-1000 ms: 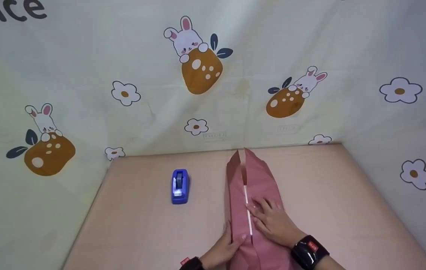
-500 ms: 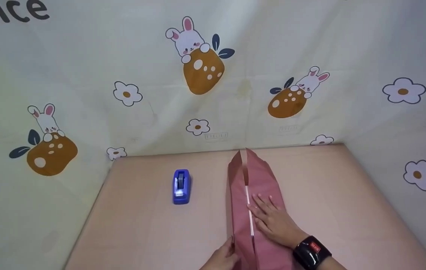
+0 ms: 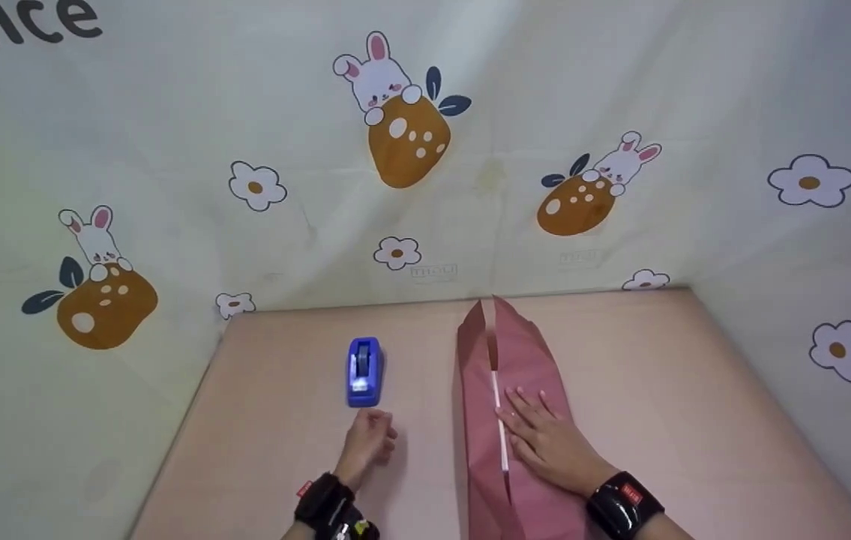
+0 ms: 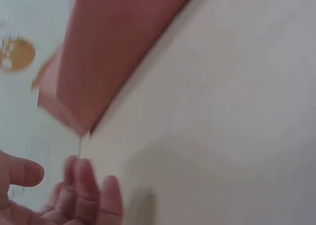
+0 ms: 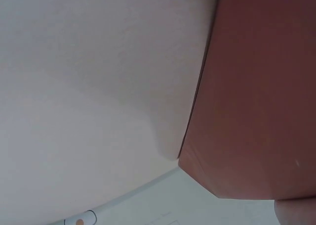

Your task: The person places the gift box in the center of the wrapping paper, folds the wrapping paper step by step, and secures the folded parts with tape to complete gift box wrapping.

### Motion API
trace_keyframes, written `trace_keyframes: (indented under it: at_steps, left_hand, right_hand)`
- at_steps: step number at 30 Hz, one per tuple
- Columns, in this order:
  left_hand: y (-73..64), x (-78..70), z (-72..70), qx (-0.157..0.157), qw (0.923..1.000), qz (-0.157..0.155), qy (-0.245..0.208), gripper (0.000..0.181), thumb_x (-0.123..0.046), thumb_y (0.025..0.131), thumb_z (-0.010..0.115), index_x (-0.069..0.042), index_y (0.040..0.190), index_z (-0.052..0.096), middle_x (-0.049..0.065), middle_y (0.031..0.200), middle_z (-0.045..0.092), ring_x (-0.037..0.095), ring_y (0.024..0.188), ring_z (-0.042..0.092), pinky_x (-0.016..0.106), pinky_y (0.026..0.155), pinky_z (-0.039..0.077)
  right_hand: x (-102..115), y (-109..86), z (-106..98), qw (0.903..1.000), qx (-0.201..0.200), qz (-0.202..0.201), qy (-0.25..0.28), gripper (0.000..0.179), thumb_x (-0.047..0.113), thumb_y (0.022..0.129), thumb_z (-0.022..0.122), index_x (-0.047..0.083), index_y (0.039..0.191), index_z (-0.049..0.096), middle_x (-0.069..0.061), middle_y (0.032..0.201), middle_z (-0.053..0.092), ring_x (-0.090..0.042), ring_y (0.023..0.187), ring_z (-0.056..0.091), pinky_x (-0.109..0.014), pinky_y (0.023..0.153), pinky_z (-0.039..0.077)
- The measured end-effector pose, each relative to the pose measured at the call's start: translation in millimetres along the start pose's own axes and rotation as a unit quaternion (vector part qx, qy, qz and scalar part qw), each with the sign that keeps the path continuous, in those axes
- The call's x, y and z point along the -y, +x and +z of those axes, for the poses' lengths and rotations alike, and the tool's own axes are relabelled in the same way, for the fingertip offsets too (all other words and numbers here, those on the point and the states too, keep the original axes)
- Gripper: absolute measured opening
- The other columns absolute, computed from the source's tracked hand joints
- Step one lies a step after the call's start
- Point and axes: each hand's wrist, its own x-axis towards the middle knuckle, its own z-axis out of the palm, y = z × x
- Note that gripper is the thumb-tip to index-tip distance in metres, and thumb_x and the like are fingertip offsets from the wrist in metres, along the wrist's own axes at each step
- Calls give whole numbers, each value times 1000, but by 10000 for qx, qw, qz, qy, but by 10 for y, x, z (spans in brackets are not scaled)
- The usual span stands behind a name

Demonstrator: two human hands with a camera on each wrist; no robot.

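A long parcel of pink paper lies on the table, its two paper edges nearly meeting along the top. Between them a narrow white strip shows; what is inside is otherwise hidden. My right hand rests on the right-hand flap with fingers spread and fairly straight. Just in front of a blue tape dispenser, my left hand is over the table, holding nothing. In the left wrist view its fingers are slightly bent and blurred. The right wrist view shows the parcel's side and only a bit of finger.
The table has a pale pink-beige top. A cream cloth printed with rabbits, fruit and flowers stands behind it and along both sides. The parcel's far end comes close to the back edge.
My left hand has let go of the parcel's left side and moved left and forward to near the tape dispenser. The right hand stays on the paper, its fingers now flatter.
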Motion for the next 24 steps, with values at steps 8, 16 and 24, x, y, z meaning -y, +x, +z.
trace_keyframes:
  at_steps: [8, 16, 24]
  left_hand:
    - [529, 84, -383, -1087, 9914, -575, -437, 35, -20, 94, 47, 2, 120, 40, 2, 66, 53, 9, 48, 44, 22, 43, 35]
    - [693, 84, -451, -999, 9854, -896, -1048, 26, -23, 91, 58, 3, 99, 57, -1, 63, 49, 11, 53, 48, 27, 50, 43]
    - [680, 37, -440, -926, 9791, -911, -1566, 22, -21, 92, 57, 1, 97, 55, 3, 69, 55, 15, 69, 64, 35, 72, 55]
  right_hand:
    - [-5, 5, 0, 10000, -15, -19, -46, 43, 26, 89, 57, 15, 130, 55, -14, 140, 46, -29, 128, 45, -51, 102, 30]
    - [11, 8, -9, 10000, 29, 16, 9, 42, 25, 89, 57, 14, 130, 56, -14, 140, 46, -30, 128, 45, -49, 102, 31]
    - [11, 17, -7, 9999, 88, 89, 57, 41, 25, 90, 55, 13, 130, 55, -14, 139, 48, -31, 127, 46, -50, 102, 31]
